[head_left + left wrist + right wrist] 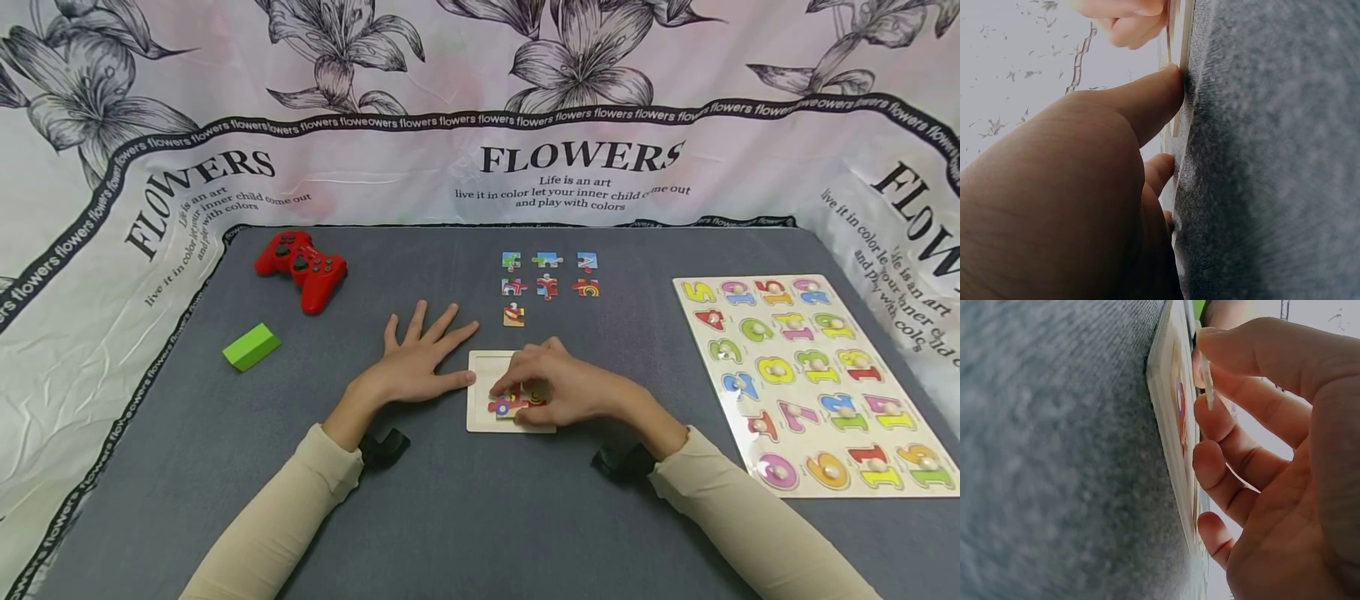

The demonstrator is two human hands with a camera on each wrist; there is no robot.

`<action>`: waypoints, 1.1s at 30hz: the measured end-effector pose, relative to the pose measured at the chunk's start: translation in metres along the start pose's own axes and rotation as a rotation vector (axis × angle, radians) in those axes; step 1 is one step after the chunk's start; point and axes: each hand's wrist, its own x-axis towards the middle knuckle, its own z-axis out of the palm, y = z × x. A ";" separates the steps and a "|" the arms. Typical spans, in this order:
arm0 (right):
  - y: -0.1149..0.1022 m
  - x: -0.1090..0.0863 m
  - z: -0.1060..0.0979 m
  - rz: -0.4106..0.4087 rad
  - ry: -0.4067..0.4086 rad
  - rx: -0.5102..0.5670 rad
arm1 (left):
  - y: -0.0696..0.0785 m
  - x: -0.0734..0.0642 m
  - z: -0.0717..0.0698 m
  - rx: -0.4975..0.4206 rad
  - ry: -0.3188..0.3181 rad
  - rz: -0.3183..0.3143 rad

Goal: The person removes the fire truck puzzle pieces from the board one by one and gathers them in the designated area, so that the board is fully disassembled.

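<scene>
A small square wooden puzzle tray (473,412) lies on the grey tabletop between both hands. My left hand (411,365) is spread flat on the cloth, its thumb touching the tray's left edge. Over the tray, my right hand (573,385) pinches a thin puzzle piece (1208,384) between thumb and fingers, seen nearly edge-on in the right wrist view. Beneath those fingers, a picture part with a red vehicle and blue wheel (507,407) shows in the tray; the hand hides much of the rest. Above the tray lie several loose puzzle pieces (547,287) in rows.
A red game controller (302,265) and a green block (252,347) lie at the left. To the right is a large number puzzle board (765,392) with knobbed pieces. A flower-printed cloth (420,175) hangs behind the table's far edge.
</scene>
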 end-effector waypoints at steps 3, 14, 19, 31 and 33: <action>0.002 0.000 -0.001 0.003 0.010 0.003 | 0.000 0.000 0.000 0.005 0.000 -0.001; 0.011 -0.003 -0.005 0.000 0.063 -0.003 | 0.001 0.001 0.001 0.022 -0.011 -0.019; 0.014 -0.004 -0.008 0.004 0.086 0.020 | 0.001 0.001 0.002 0.022 -0.012 -0.020; 0.026 -0.010 -0.016 0.023 0.134 0.028 | 0.003 0.001 0.002 0.011 -0.013 -0.026; 0.027 -0.011 -0.018 0.028 0.147 0.023 | 0.003 0.001 0.001 0.013 -0.010 -0.025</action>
